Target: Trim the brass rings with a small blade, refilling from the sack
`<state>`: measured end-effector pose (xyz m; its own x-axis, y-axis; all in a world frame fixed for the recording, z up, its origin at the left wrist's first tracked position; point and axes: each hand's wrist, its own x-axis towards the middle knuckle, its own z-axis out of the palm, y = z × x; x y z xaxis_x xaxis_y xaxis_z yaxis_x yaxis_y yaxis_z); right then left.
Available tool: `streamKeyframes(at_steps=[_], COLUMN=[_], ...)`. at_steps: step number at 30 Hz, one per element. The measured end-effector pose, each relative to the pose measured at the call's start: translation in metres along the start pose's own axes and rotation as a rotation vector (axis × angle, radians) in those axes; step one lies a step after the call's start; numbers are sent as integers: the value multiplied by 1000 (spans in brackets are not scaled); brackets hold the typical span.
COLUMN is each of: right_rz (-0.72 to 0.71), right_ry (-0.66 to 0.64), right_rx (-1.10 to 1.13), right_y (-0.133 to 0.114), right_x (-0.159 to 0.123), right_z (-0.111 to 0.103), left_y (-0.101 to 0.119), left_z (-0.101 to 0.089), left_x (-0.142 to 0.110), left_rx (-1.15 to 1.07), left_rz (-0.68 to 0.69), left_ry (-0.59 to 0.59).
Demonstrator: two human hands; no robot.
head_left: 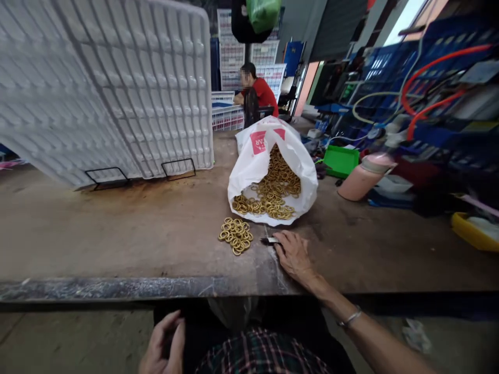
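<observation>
My right hand (295, 257) rests on the tabletop. Its fingers are closed on a small brush (270, 241) with dark bristles and a pale handle, pointing left. Just left of the brush lies a loose pile of brass-coloured rings (236, 236). Behind the pile and the hand, a white plastic bag (249, 171) lies with its mouth towards me, and many more rings (278, 179) spill inside it. Below the table edge, over my lap, my left hand (164, 345) is loosely curled, thumb and forefinger slightly apart, with nothing visible in it.
White ribbed trays (156, 88) stand upright in black wire holders (179, 168) on the left of the wooden table (117, 234). To the right are a pink bottle (364, 179), a green tray (341, 160) and a yellow container (473, 234). A person in red (266, 95) sits beyond, near stacked crates.
</observation>
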<state>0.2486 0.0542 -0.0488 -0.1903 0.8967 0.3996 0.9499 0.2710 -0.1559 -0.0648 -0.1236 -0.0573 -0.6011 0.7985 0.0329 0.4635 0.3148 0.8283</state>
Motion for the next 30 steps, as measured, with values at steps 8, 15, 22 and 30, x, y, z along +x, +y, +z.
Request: streamKeyframes(at_steps=[8,15,22,30], right_rz=[28,34,8,47], right_ry=[91,119,84,31], right_rx=[168,293,291,270], right_y=[6,9,6,5], right_x=[-1,-1,2,2], right_z=[4,5,3,0], left_y=[106,119,126,115], left_z=[89,126,128,124], left_x=[85,113,113,111], left_rx=[-32,316,437,376], left_rz=[416,542,549,571], left_ry=[-240,-260,-275,-238])
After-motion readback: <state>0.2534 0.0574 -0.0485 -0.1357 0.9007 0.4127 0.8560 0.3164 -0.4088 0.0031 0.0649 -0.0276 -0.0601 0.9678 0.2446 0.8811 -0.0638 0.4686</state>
